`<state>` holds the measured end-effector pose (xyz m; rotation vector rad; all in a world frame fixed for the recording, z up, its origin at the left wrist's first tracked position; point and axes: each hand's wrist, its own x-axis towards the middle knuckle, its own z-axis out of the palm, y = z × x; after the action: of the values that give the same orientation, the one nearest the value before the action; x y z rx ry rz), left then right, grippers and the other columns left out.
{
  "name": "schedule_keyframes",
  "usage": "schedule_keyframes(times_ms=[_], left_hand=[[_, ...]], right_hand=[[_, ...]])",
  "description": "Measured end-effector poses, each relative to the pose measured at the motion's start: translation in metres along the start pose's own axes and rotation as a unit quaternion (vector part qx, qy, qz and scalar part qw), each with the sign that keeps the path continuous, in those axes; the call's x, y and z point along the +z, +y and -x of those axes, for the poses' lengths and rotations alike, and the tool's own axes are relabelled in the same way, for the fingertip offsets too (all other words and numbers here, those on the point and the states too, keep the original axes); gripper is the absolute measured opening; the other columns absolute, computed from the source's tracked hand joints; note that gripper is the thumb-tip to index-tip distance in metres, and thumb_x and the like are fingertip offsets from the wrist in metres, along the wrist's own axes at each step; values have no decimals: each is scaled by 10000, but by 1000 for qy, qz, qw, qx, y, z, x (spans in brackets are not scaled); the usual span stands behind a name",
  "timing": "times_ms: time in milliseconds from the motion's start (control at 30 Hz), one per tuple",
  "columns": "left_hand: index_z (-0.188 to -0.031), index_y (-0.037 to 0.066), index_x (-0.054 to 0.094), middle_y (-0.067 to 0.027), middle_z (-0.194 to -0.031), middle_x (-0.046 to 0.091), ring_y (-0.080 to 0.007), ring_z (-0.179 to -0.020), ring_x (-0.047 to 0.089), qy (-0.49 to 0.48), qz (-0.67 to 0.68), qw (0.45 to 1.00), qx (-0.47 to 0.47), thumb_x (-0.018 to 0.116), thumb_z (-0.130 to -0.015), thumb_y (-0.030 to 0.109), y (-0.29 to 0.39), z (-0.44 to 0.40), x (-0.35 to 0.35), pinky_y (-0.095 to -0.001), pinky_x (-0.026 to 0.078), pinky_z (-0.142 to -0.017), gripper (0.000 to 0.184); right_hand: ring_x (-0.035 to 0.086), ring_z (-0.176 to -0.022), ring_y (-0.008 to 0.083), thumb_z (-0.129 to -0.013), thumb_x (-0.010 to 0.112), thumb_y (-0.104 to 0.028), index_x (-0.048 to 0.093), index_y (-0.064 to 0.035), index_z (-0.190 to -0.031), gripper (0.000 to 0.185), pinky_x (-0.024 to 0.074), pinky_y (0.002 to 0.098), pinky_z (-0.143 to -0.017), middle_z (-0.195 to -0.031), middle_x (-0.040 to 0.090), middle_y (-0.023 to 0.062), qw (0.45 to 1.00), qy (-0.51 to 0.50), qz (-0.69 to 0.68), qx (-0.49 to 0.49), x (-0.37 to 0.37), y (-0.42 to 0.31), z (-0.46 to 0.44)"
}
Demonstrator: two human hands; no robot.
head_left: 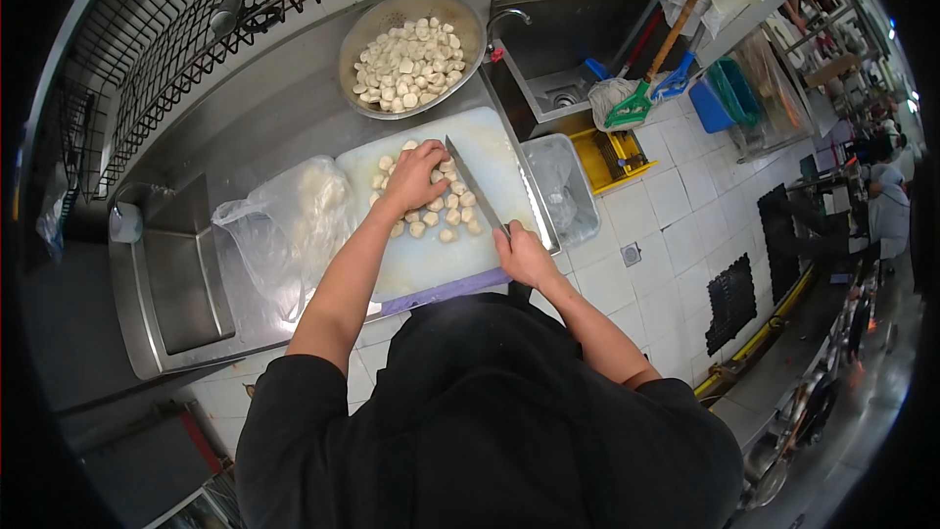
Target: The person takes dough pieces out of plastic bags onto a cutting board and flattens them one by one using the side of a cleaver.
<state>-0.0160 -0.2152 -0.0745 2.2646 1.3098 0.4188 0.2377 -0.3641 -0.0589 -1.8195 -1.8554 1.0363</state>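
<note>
My right hand (525, 256) is wrapped round the handle of a long kitchen knife (473, 184). Its blade slants up and left across a white cutting board (511, 152). Just left of the blade, my left hand (417, 176) has its fingers bent down over pale round food balls (431, 219), which partly show around it. Whether a ball lies under the fingertips is hidden. Several more balls lie loose on the board below and left of that hand. A large metal colander (354, 83) beyond the board holds many similar pale pieces, some looking cut.
A clear plastic bag with pale contents (313, 206) lies left of the board. Sinks (186, 269) stand at far left and back right. To the right are a plastic tub (578, 186), a yellow mop bucket (612, 171) and a mop (632, 103). Another person (889, 201) is farther right.
</note>
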Motion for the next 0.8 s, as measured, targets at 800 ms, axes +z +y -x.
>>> schedule_keyframes(times_ms=[800], left_hand=[[-1185,38,727,-122,-1353,633,-341,-1242,623,104,84,991,15,824,-854,257,-22,13,32,-437,504,-1051,408]], right_hand=[[657,-896,583,-1101,494,-323,546,115,-1027,448,512,605,-819,-896,660,410,997,-11,-71,33,31,-1,11]])
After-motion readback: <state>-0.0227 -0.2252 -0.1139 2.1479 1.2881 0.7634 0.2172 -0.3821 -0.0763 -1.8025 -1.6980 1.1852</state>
